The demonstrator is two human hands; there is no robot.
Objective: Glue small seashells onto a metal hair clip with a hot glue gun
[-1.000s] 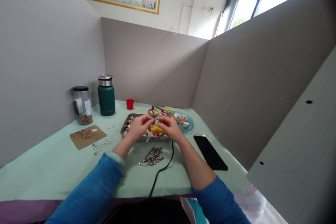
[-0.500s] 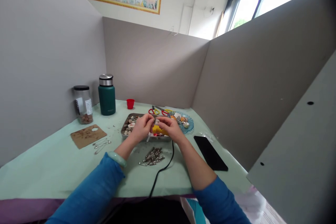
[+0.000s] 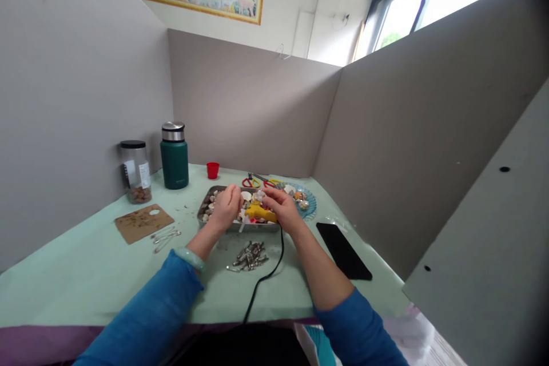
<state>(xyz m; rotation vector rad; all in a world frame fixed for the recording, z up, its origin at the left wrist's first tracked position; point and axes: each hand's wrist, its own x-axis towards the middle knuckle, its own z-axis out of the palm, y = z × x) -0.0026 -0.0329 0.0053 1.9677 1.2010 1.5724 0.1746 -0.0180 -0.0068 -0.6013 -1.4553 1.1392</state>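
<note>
A small pale piece (image 3: pixel 259 195), perhaps a shell, sits over the metal tray (image 3: pixel 257 227), pinched between the fingers of the right hand (image 3: pixel 282 207); it looks light, stiff and maybe brittle, so a gentle hold by its outer edges should suit it. The left hand (image 3: pixel 227 206) is just apart from it with fingers curled together, though I cannot tell whether they hold anything. Around it, shells (image 3: pixel 210 206) and a yellow glue gun (image 3: pixel 263 213) lie in the tray, with metal clips (image 3: pixel 250 255) nearer on the desk (image 3: pixel 128 291).
</note>
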